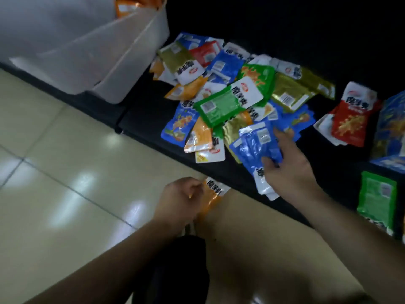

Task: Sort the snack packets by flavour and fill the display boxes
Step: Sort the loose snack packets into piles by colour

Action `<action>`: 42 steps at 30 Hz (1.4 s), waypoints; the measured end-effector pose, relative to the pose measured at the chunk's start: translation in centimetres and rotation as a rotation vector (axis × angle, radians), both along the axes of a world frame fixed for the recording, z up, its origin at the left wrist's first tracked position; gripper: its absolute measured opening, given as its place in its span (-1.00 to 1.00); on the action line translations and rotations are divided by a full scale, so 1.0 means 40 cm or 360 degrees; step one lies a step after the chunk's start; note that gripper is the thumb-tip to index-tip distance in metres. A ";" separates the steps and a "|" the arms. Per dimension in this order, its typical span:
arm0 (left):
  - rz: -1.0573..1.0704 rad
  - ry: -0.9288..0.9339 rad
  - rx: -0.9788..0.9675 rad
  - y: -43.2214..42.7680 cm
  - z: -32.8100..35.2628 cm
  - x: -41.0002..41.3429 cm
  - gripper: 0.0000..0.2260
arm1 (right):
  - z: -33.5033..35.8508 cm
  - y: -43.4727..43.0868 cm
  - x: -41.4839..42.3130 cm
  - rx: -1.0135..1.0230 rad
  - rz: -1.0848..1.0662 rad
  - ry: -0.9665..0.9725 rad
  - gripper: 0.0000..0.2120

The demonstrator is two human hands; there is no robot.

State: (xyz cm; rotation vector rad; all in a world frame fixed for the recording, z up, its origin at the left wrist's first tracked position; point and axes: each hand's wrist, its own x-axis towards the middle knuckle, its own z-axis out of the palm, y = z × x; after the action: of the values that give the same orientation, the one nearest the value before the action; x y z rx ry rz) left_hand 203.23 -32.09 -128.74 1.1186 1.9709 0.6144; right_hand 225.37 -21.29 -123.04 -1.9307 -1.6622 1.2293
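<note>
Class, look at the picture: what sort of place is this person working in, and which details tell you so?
Probably a shop or stockroom: mixed snack packets heaped on a dark shelf, a white plastic tub beside them, and a glossy tiled floor below.

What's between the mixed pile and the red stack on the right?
In the head view, only bare black shelf separates the mixed pile from the red stack; no packet lies in that gap.

Shop: snack packets [221, 93], dark shelf [142, 119]
</note>
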 end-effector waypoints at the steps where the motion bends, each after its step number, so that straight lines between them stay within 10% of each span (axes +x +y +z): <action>1: -0.0142 0.0116 -0.0028 -0.003 -0.025 -0.003 -0.91 | -0.008 -0.001 -0.003 0.0017 0.0015 -0.0068 -0.33; 9: -0.0619 0.0729 -0.0301 0.035 -0.127 0.005 -0.32 | -0.027 -0.003 0.006 0.0037 0.0051 -0.0183 -0.33; 15: -0.0622 0.0622 -0.0462 0.059 -0.123 0.022 -0.61 | -0.044 0.004 0.024 -0.0006 0.0055 -0.0105 -0.34; 28: -0.0563 -0.1032 -0.0712 0.060 0.193 0.172 -0.68 | 0.091 -0.009 0.121 0.0148 -0.0100 0.0208 -0.51; 42: -0.0430 -0.0619 -0.0331 0.161 0.234 0.410 -0.94 | 0.089 -0.176 0.367 -0.0080 -0.0658 0.0559 -0.51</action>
State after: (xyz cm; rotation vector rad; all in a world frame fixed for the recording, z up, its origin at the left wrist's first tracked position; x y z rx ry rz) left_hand 219.62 -25.66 -119.39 1.0249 1.4844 0.4325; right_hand 240.06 -28.34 -119.46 -1.8313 -1.0077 1.3475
